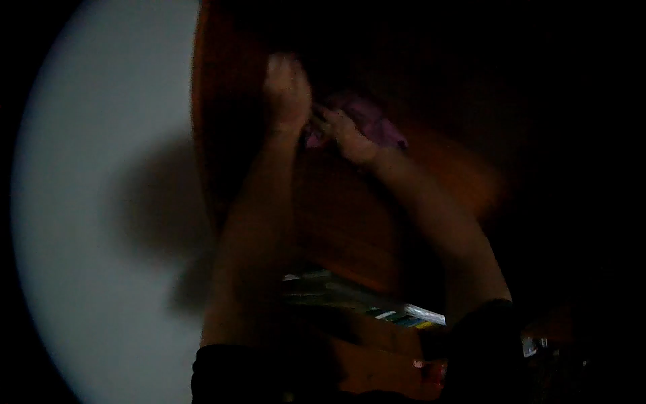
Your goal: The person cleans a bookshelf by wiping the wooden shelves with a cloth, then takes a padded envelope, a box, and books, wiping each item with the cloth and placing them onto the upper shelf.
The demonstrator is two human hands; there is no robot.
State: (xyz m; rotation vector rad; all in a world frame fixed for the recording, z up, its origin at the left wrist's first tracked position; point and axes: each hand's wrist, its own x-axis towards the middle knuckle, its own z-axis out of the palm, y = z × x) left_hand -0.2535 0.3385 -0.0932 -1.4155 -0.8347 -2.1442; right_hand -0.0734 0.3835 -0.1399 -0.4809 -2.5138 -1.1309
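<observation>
In dim light, both bare forearms reach up over a dark reddish-brown wooden surface. A crumpled pinkish-purple cloth lies on it near the top middle. My right hand is at the cloth's left part, its fingers bent against or over it; blur hides whether they grip it. To the left of the cloth is my left hand, blurred, its fingers pointing up and partly lost in shadow. Whether it holds anything cannot be made out.
A pale wall or floor area with dark shadows fills the left side. Below the wooden surface lie flat, glossy items, maybe books or packets. A small reddish object and some whitish things show at the lower right.
</observation>
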